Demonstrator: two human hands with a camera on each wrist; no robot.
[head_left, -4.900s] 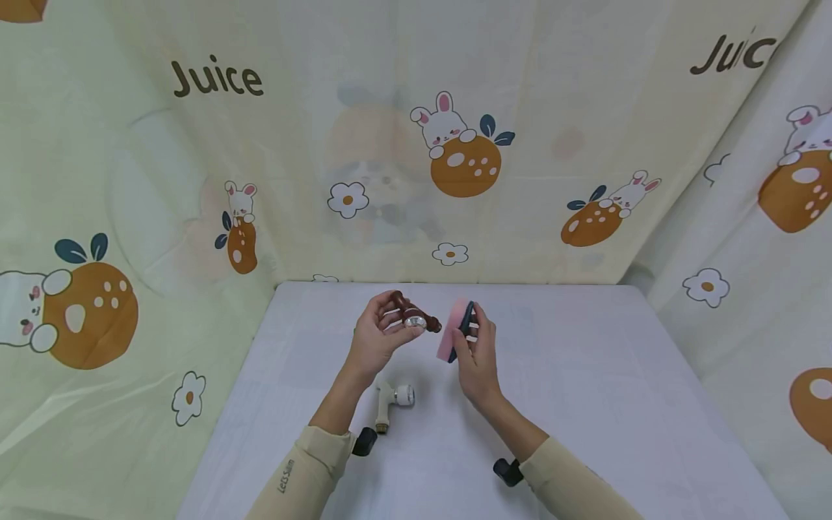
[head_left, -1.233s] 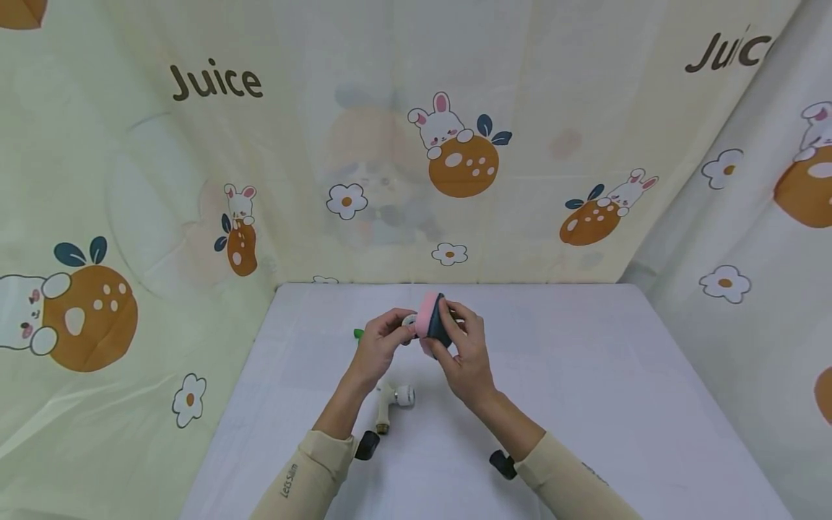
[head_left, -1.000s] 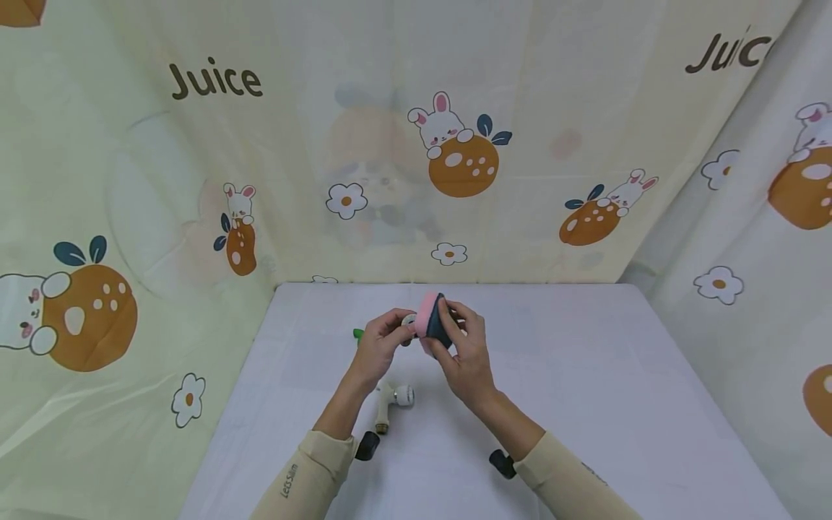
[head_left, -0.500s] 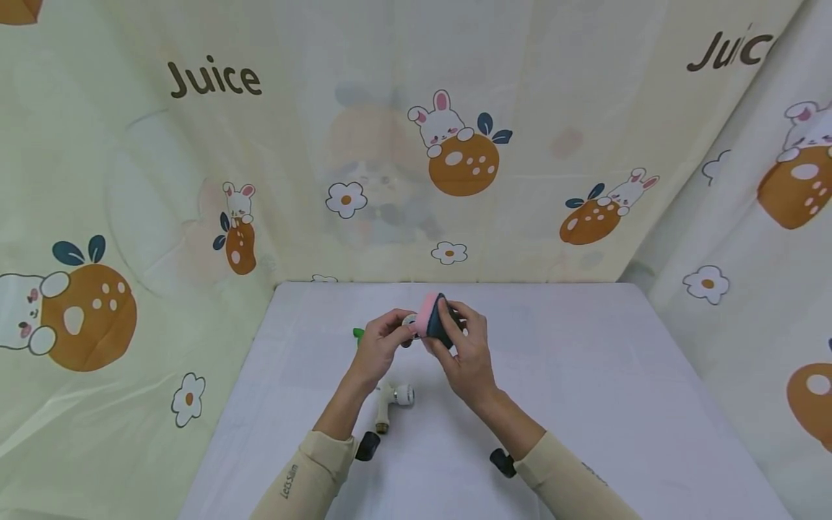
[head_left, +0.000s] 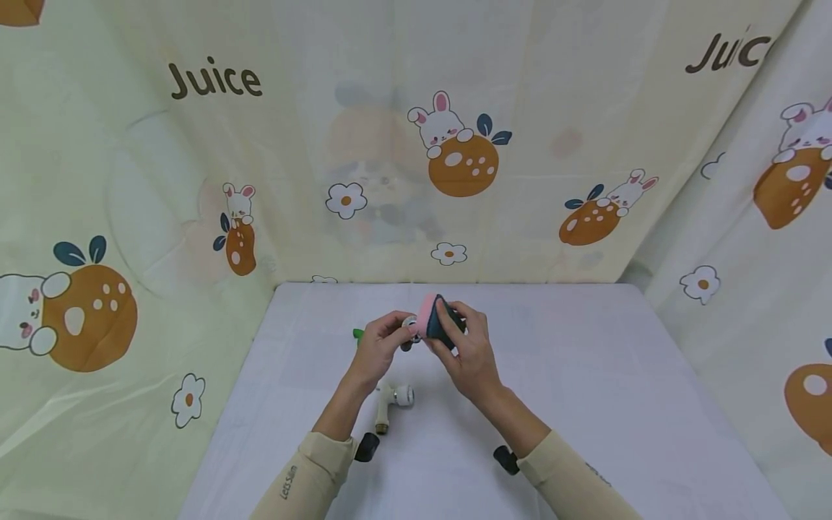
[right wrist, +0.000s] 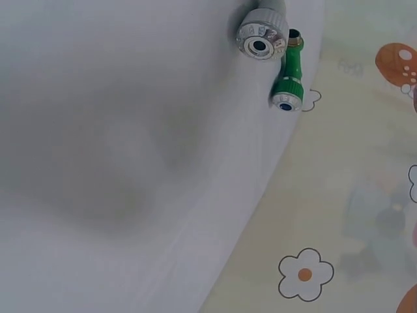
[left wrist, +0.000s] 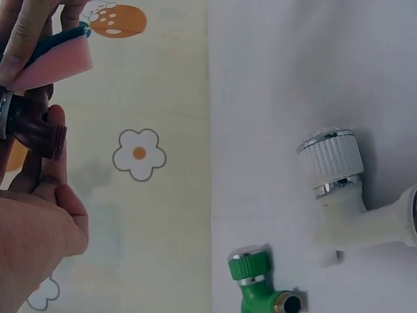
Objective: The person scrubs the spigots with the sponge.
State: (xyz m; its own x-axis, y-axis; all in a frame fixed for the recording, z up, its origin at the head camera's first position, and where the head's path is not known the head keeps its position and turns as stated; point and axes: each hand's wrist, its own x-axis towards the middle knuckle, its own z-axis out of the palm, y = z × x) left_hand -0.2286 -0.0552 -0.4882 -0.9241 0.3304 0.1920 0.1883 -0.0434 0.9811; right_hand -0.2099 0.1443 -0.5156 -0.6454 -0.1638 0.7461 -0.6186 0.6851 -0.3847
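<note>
My left hand (head_left: 377, 348) grips a dark brown tap (left wrist: 38, 129) above the table. Its metal-trimmed round end (head_left: 408, 322) shows beside my fingertips in the head view; the left wrist view has its brown spout end. In my right hand (head_left: 474, 357), thumb and fingers pinch a bent sponge (head_left: 425, 315), pink on one face and dark blue on the other. The pink face presses against the tap, hiding part of it. A white tap (head_left: 385, 410) lies on the table near my left forearm. Behind my left hand lies a green tap (head_left: 358, 334), mostly covered.
The table (head_left: 572, 390) has a white cover. A printed curtain (head_left: 364, 144) stands behind it and along both sides. Black wrist devices (head_left: 367, 447) sit at both cuffs. The right wrist view shows the white and green taps, but neither hand.
About five seconds ago the sponge was apart from the brown tap; now it is bent against it, and the tap has been turned. Over the last second the right hand shifts slightly.
</note>
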